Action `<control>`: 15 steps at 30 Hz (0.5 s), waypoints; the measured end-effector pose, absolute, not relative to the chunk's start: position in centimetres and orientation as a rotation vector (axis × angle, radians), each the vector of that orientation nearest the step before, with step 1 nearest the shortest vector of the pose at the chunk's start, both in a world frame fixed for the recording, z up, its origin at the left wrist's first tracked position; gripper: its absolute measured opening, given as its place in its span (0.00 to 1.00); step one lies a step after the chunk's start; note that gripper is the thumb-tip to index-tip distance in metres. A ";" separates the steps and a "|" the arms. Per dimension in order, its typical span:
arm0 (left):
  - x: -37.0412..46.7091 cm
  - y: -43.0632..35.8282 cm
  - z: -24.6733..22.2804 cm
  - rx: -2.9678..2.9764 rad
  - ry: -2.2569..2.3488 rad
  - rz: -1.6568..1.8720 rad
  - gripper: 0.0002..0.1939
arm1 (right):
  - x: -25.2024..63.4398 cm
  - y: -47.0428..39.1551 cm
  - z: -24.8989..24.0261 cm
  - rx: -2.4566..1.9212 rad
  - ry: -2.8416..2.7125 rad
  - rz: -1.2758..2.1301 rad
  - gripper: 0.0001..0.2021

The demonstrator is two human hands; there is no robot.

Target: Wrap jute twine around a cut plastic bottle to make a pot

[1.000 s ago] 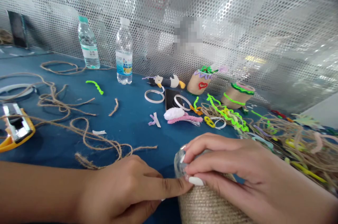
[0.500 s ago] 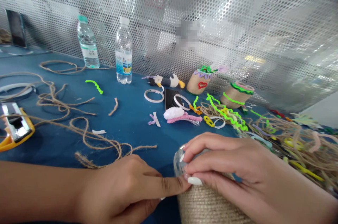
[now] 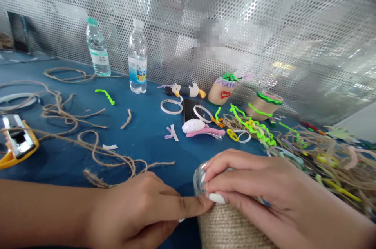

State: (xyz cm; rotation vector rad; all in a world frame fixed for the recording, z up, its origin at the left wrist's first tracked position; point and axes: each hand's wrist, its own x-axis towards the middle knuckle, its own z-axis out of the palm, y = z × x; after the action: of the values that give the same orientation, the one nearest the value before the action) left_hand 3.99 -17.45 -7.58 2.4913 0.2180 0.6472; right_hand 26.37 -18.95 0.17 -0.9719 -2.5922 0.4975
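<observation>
Lying at the lower front is a clear plastic bottle (image 3: 199, 180) wound with rows of jute twine (image 3: 232, 227), its lower part cut off by the frame. My right hand (image 3: 264, 186) reaches over it from the right, thumb and fingers closed together at the edge where twine meets bare plastic. From the left, my left hand (image 3: 147, 210) presses its outstretched index fingertip against that edge, beside the right thumb. The other left fingers are curled, and what they hold, if anything, is hidden. Loose jute strands (image 3: 129, 161) lie just beyond my left hand.
Two water bottles (image 3: 137, 57) stand near the perforated metal wall (image 3: 164, 18). A yellow tape dispenser (image 3: 20, 139) is at left. Tape rings (image 3: 171, 107), a hair clip (image 3: 202, 129) and two decorated twine-wrapped jars (image 3: 221, 91) sit beyond my hands. Tangled twine scraps (image 3: 346, 163) cover the right side.
My right hand and its thumb have shifted very slightly at the twine's edge. My left hand and the bottle look the same.
</observation>
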 end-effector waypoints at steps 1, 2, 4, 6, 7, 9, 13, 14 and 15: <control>4.0 -17.5 -7.6 2.490 0.216 0.653 0.26 | 26.4 -18.9 0.1 -0.971 -2.593 0.499 0.13; 4.0 -17.4 -7.6 2.489 0.223 0.664 0.26 | 26.4 -18.9 0.1 -0.972 -2.593 0.500 0.13; 4.0 -17.4 -7.6 2.482 0.226 0.681 0.27 | 26.4 -18.9 0.2 -0.969 -2.594 0.503 0.13; 4.0 -17.4 -7.7 2.484 0.209 0.695 0.28 | 26.4 -18.9 0.2 -0.961 -2.600 0.509 0.14; 4.0 -17.4 -7.7 2.488 0.197 0.703 0.28 | 26.4 -18.9 0.3 -0.958 -2.601 0.510 0.14; 4.0 -17.4 -7.7 2.493 0.187 0.705 0.29 | 26.4 -19.0 0.4 -0.951 -2.598 0.523 0.15; 3.9 -17.4 -7.8 2.499 0.196 0.649 0.29 | 27.3 -19.2 0.0 -1.025 -2.573 0.518 0.11; 3.9 -17.4 -7.8 2.514 0.209 0.652 0.28 | 27.9 -19.3 -0.3 -1.044 -2.582 0.478 0.12; 3.9 -17.4 -7.7 2.533 0.223 0.666 0.28 | 28.5 -19.4 -0.5 -1.057 -2.600 0.422 0.19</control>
State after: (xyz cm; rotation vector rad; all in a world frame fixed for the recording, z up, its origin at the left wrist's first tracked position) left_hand 3.90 -17.40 -7.71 2.5327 0.2227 0.6661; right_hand 28.47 -19.44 -0.51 -1.0573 -2.5998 0.4217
